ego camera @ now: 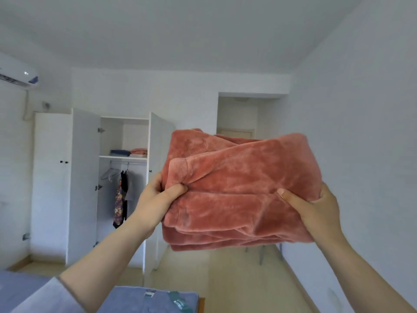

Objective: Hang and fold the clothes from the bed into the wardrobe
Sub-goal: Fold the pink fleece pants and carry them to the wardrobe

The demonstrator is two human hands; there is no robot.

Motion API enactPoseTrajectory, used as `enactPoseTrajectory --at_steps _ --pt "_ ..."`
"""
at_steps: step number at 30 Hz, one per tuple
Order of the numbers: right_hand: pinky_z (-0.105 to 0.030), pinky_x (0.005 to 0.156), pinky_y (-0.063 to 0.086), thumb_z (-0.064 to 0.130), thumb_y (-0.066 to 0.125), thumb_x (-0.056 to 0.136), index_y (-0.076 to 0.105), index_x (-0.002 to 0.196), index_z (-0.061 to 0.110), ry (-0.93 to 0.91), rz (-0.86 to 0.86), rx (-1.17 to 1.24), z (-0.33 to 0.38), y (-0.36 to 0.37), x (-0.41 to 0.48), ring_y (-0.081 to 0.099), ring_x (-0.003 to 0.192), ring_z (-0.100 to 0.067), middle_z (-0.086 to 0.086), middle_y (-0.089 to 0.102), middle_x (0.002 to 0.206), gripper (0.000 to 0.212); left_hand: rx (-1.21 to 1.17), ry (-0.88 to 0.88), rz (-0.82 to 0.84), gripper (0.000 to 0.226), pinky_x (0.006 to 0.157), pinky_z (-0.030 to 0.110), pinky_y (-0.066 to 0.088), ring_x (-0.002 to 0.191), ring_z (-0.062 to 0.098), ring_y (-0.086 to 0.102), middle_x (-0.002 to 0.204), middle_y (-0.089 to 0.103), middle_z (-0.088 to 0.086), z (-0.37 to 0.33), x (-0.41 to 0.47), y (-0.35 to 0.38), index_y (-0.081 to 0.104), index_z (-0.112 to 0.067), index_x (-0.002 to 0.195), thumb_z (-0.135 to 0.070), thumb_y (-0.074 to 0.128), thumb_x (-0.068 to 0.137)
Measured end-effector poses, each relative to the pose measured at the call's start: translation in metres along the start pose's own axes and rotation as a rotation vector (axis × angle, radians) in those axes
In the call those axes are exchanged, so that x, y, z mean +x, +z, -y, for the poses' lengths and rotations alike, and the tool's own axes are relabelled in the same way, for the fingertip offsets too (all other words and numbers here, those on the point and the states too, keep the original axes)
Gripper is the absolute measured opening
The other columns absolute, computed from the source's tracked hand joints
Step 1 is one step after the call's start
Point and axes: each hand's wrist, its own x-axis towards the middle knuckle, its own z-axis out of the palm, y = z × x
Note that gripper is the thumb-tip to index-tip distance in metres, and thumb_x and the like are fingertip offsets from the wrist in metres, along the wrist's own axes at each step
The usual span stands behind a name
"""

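We hold a folded pink fleece garment (237, 188) up in front of us, one grip at each end. Our left grip (158, 197) is closed on its left edge, thumb pressed on top and fingers tucked behind. Our right grip (316, 208) clasps the right edge, thumb laid across the front. The bundle is in the air, well apart from the open wardrobe (85, 177), where folded clothes (130, 152) lie on a shelf above hanging clothes (120, 199).
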Motion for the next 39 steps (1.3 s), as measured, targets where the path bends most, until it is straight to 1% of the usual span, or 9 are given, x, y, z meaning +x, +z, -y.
enactPoseTrajectory --at_steps 3,7,11,18,22,29,33,34,39 --pt "-0.009 0.064 0.046 0.037 0.09 0.06 0.064 0.102 0.028 -0.003 -0.031 -0.023 -0.018 -0.024 0.014 0.063 0.077 0.013 0.018 0.069 0.091 0.051 -0.021 0.009 0.045 0.05 0.084 0.04 0.057 0.097 0.018 0.071 0.105 0.073 -0.002 0.011 0.013 0.033 0.064 -0.028 0.115 -0.033 0.074 0.066" --pt "0.0 0.057 0.043 0.036 0.09 0.06 0.062 0.099 0.028 -0.025 -0.067 -0.044 -0.041 -0.049 0.043 0.061 0.072 0.018 0.02 0.067 0.086 0.049 -0.041 0.028 0.06 0.054 0.078 0.035 0.058 0.093 0.015 0.071 0.103 0.073 -0.006 0.022 0.035 0.077 0.064 -0.031 0.111 -0.04 0.077 0.06" --pt "-0.004 0.06 0.043 0.04 0.089 0.059 0.06 0.102 0.031 -0.021 -0.063 -0.05 -0.064 -0.067 0.078 0.061 0.076 0.017 0.02 0.067 0.089 0.052 -0.047 0.039 0.062 0.067 0.086 0.043 0.057 0.097 0.019 0.07 0.109 0.071 -0.002 0.031 0.061 0.116 0.063 -0.029 0.116 -0.046 0.077 0.053" --pt "-0.005 0.058 0.045 0.04 0.089 0.06 0.058 0.094 0.036 -0.022 -0.055 -0.05 -0.105 -0.074 0.13 0.062 0.076 0.016 0.019 0.067 0.089 0.046 -0.048 0.065 0.077 0.066 0.089 0.048 0.056 0.1 0.022 0.069 0.113 0.07 0.0 0.053 0.107 0.162 0.062 -0.03 0.118 -0.046 0.076 0.056" --pt "0.0 0.056 0.043 0.039 0.089 0.061 0.058 0.091 0.037 -0.03 -0.054 -0.038 -0.129 -0.06 0.158 0.062 0.076 0.015 0.019 0.068 0.088 0.044 -0.054 0.072 0.077 0.063 0.087 0.048 0.057 0.097 0.019 0.07 0.109 0.071 -0.002 0.071 0.139 0.175 0.064 -0.03 0.115 -0.045 0.075 0.055" --pt "-0.002 0.056 0.046 0.043 0.089 0.06 0.059 0.095 0.037 -0.054 -0.064 -0.05 -0.177 -0.015 0.2 0.064 0.079 0.012 0.02 0.069 0.088 0.046 -0.073 0.095 0.092 0.063 0.08 0.041 0.059 0.094 0.016 0.071 0.105 0.072 -0.006 0.119 0.213 0.178 0.064 -0.033 0.113 -0.049 0.075 0.053" --pt "-0.008 0.061 0.047 0.042 0.089 0.06 0.06 0.104 0.033 -0.058 -0.082 -0.063 -0.203 0.02 0.231 0.064 0.079 0.011 0.017 0.069 0.093 0.053 -0.091 0.106 0.104 0.059 0.076 0.037 0.059 0.091 0.013 0.072 0.103 0.072 -0.009 0.145 0.268 0.176 0.064 -0.037 0.111 -0.049 0.075 0.055" --pt "-0.008 0.059 0.047 0.041 0.089 0.061 0.06 0.104 0.032 -0.061 -0.085 -0.068 -0.209 0.029 0.239 0.063 0.079 0.012 0.017 0.069 0.093 0.053 -0.095 0.105 0.107 0.059 0.076 0.037 0.059 0.091 0.013 0.072 0.104 0.072 -0.009 0.152 0.282 0.176 0.064 -0.037 0.112 -0.049 0.075 0.055" --pt "-0.002 0.056 0.045 0.038 0.09 0.06 0.058 0.093 0.037 -0.072 -0.103 -0.089 -0.246 0.068 0.281 0.063 0.077 0.014 0.021 0.068 0.086 0.046 -0.121 0.094 0.103 0.056 0.074 0.039 0.06 0.088 0.014 0.072 0.101 0.073 -0.009 0.188 0.347 0.179 0.066 -0.037 0.108 -0.048 0.075 0.054"
